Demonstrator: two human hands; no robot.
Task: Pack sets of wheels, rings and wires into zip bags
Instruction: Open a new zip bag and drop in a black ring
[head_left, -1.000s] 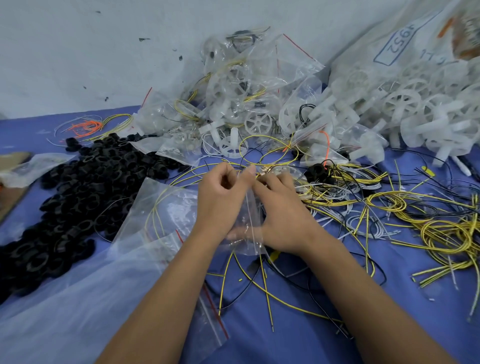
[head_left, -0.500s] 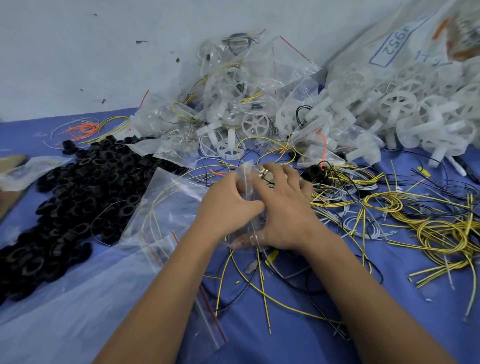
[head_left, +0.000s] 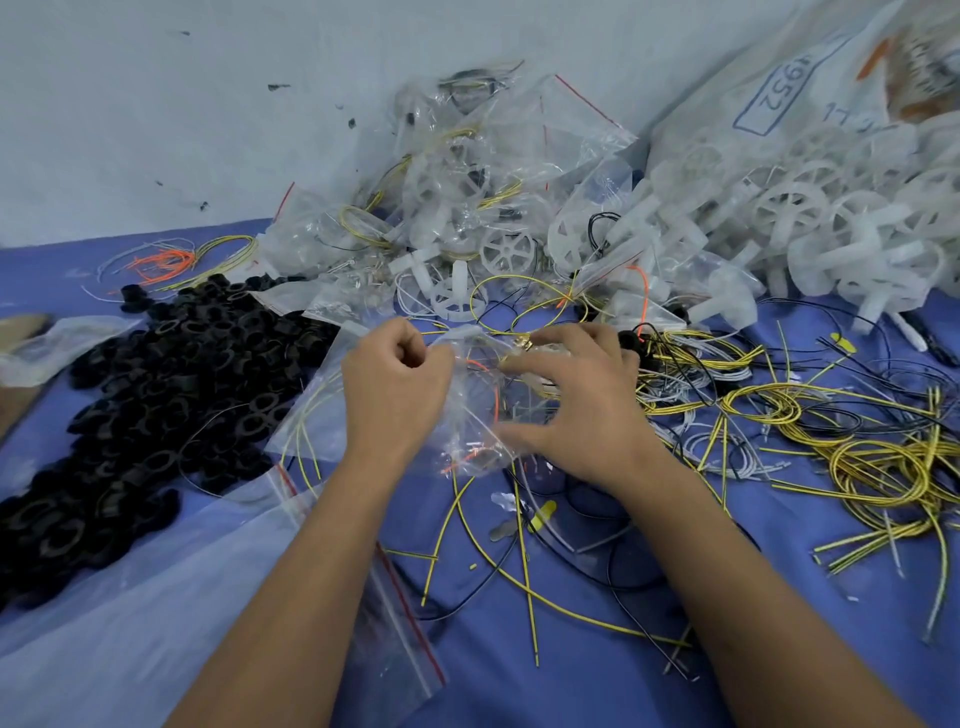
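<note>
At the far left edge a small clear packet (head_left: 49, 345) lies on the blue table cover (head_left: 519, 686); just right of it a broad heap of black rings (head_left: 156, 395) spreads toward the near left; behind the heap a tuft of orange and yellow wires (head_left: 171, 258) lies near the wall; a stack of large empty zip bags (head_left: 171, 587) with red strips covers the near left of the cloth, under the left forearm.

In the middle the left hand (head_left: 392, 387) has its fingers curled, pinching the upper left edge of a small clear zip bag (head_left: 475, 415); the bag is between the two hands, just above the cloth, with thin orange wire visible inside; the right hand (head_left: 574, 400) grips the bag's right side, thumb low and fingers spread and bent over the top.

Behind the hands a pile of filled bags (head_left: 467, 182) leans at the wall; further right a mound of white wheels (head_left: 810, 218) lies beside a big printed sack (head_left: 779, 88); coils of yellow wire (head_left: 878, 467) and black strands sprawl across the right of the cloth.
</note>
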